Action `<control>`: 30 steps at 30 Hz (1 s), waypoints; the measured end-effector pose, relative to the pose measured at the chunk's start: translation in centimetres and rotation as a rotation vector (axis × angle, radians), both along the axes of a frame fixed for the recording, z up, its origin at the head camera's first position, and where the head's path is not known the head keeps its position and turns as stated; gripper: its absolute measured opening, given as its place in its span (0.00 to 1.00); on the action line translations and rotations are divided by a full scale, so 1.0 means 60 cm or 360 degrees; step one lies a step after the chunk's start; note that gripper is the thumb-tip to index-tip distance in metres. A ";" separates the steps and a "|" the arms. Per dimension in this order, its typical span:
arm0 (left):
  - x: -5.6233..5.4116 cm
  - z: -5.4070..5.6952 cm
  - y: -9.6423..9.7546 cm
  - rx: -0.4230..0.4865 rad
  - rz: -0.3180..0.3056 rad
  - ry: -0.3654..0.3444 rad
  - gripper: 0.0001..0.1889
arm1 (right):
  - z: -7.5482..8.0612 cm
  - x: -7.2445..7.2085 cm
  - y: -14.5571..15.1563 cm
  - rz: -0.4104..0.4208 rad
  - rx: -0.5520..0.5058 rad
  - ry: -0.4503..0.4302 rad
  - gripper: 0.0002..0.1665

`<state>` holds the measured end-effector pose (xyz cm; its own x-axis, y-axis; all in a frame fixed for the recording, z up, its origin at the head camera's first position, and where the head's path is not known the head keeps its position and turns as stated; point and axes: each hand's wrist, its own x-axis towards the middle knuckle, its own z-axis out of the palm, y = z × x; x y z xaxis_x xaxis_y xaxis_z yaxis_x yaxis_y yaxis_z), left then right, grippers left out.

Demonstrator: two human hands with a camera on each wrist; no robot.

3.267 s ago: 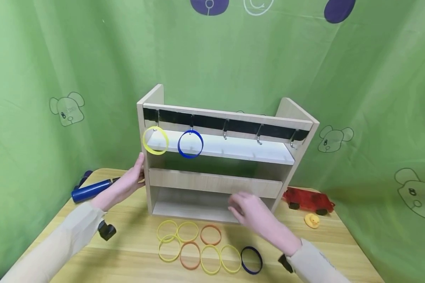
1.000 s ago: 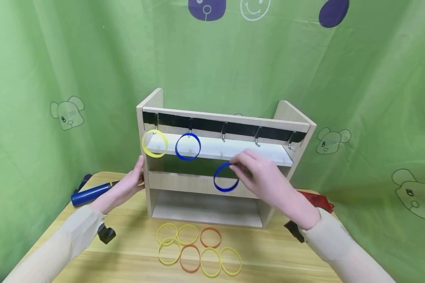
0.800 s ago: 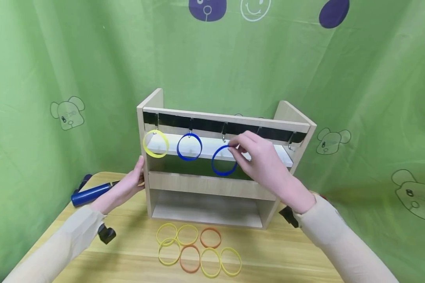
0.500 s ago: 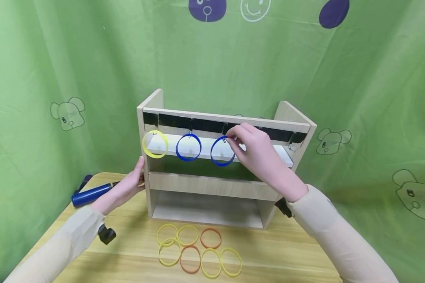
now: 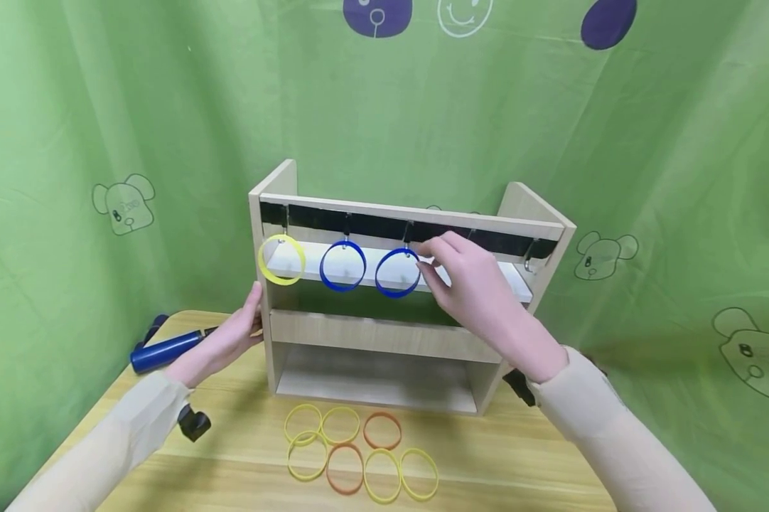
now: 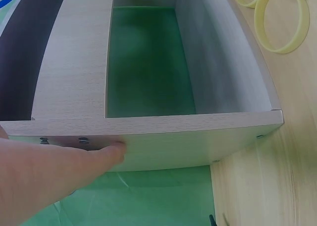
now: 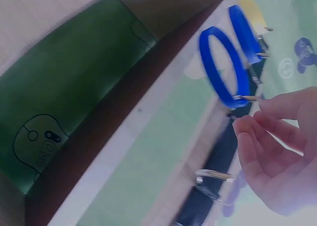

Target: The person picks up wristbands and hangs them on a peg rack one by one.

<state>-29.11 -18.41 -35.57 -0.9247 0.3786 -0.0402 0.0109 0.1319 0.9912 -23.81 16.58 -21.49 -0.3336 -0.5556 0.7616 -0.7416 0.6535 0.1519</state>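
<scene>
In the head view a small wooden shelf rack carries a row of metal hooks on a black strip. A yellow ring hangs from the leftmost hook, and a blue ring from the one beside it. On the middle hook hangs another blue ring. My right hand is just right of this ring, thumb and forefinger parted; the right wrist view shows the fingertips off the ring, near the hook's tip. My left hand rests against the rack's left side panel, thumb along its outer face.
On the wooden table before the rack lie several yellow rings and two orange rings. A blue cylinder-shaped object lies at the left. A green curtain hangs behind. The rightmost hook is bare.
My right hand picked the dark blue ring off the table, raised it to the middle hook and let go; the ring now hangs there. My left hand stays at the side panel.
</scene>
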 end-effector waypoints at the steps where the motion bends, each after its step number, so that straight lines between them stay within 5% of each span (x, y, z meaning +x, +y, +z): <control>1: -0.001 0.000 0.000 0.0002 0.0005 -0.0004 0.51 | -0.003 0.008 0.002 0.0010 0.0003 0.0007 0.08; 7: -0.004 0.002 0.003 -0.0002 0.0040 -0.0017 0.54 | -0.061 0.046 0.017 0.0074 0.0065 -0.0063 0.10; 20: 0.000 0.001 0.001 -0.0006 0.0025 -0.0009 0.52 | -0.333 0.061 0.069 0.0008 0.0165 -0.0764 0.09; 30: 0.000 0.000 0.001 -0.0009 0.0007 -0.0005 0.51 | -0.412 0.057 0.083 -0.0089 0.0217 -0.1094 0.07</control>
<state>-29.10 -18.36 -35.54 -0.9263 0.3740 -0.0451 0.0073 0.1376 0.9905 -20.38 21.56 -46.23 -0.7455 -0.5991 0.2923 -0.6645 0.7021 -0.2559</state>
